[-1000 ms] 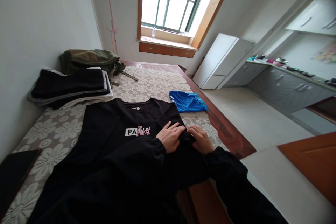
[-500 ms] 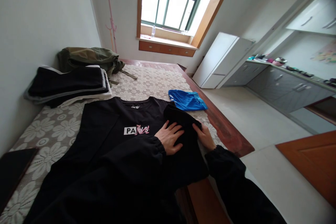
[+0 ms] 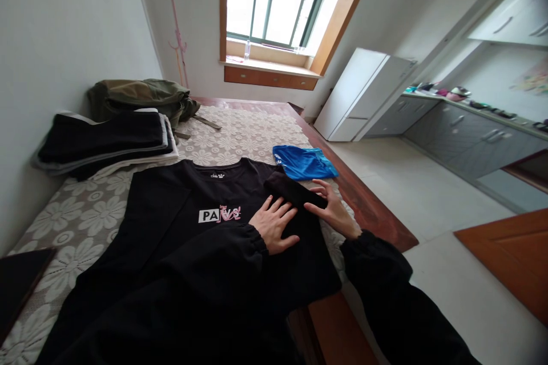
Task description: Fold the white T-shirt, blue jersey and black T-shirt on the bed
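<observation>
A black T-shirt with a "PAWS" print and a pink figure lies spread on the lace-covered surface. Its sleeve on the right is folded inward over the body. Flat on the cloth, just below that fold, rests my left hand with its fingers spread. My right hand is at the sleeve's outer edge, thumb and fingers parted, the thumb against the fabric. Dark sleeves on my arms merge with the shirt's lower part, so its hem is hard to make out.
Beyond the shirt lies a folded blue garment. A stack of folded dark and light clothes sits at the left, before an olive backpack. The lace cover ends at a reddish wooden edge on the right.
My right hand has let go of the sleeve's edge and its fingers have opened. The sleeve's raised edge now lies flatter. My left hand stays pressed on the shirt.
</observation>
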`<state>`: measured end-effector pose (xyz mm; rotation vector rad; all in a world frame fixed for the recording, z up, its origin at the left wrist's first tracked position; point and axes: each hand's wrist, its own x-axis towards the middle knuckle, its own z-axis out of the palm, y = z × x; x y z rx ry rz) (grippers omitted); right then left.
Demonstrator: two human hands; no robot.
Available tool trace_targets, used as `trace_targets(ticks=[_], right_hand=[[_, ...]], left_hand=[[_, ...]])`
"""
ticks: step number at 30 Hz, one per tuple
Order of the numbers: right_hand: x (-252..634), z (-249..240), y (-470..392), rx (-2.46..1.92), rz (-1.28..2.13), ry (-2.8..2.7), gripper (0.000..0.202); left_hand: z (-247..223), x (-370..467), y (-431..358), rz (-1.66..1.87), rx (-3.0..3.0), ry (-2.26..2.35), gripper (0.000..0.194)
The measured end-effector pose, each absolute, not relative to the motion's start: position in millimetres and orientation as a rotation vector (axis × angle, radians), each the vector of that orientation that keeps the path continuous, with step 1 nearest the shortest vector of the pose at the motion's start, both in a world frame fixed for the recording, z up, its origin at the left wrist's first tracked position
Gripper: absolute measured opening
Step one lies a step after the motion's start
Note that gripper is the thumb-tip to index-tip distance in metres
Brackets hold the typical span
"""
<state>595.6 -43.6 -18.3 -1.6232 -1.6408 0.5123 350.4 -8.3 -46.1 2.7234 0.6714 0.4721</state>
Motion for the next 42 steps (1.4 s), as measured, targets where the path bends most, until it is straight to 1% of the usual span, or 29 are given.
trace_targets(ticks=[2, 4, 7, 12, 14, 16, 18, 23, 25, 30, 33, 36, 40, 42], right_hand=[[590, -6, -34, -1.648, 0.469, -1.769, 0.075], [584, 3, -22, -1.661, 0.496, -1.890, 0.073], [580, 12, -3, -1.666, 0.648, -1.957, 0.061], [588, 16, 14, -1.617, 1.044, -1.924, 0.035], [593, 16, 15, -1.557, 1.138, -1.945, 0.030], [597, 18, 16, -1.523, 1.161, -1.983, 0.030], [598, 22, 16, -1.528, 1.134, -2.018, 0.035], [601, 36, 14, -1.568, 1.006, -2.201, 0.076], [603, 41, 13, -1.552, 0.973, -2.320, 0.085], [609, 55, 11, -1.577, 0.852, -2.533, 0.097], [608, 61, 7, -1.608, 0.763, -2.595, 0.106], [606, 64, 1, -1.597, 0.701, -2.630, 0.111], [604, 61, -5, -1.645, 0.653, -2.633, 0.114], [607, 58, -6, -1.686, 0.628, -2.609, 0.115]], left_hand=[[-46, 350, -8, 0.472, 2.739, 0.663, 0.073], [-46, 350, -7, 0.476, 2.750, 0.659, 0.072], [-47, 351, -7, 0.489, 2.758, 0.652, 0.071], [-48, 351, -7, 0.497, 2.757, 0.670, 0.072], [-48, 351, -7, 0.487, 2.756, 0.670, 0.073], [-48, 351, -7, 0.486, 2.751, 0.663, 0.074], [-49, 351, -7, 0.493, 2.743, 0.661, 0.074], [-51, 351, -7, 0.509, 2.734, 0.678, 0.074], [-52, 351, -7, 0.518, 2.727, 0.676, 0.074], [-53, 351, -5, 0.587, 2.698, 0.634, 0.067], [-56, 352, -4, 0.606, 2.692, 0.627, 0.066], [-59, 353, -4, 0.588, 2.686, 0.608, 0.070], [-63, 354, -4, 0.542, 2.670, 0.591, 0.082], [-62, 354, -4, 0.529, 2.674, 0.588, 0.085]])
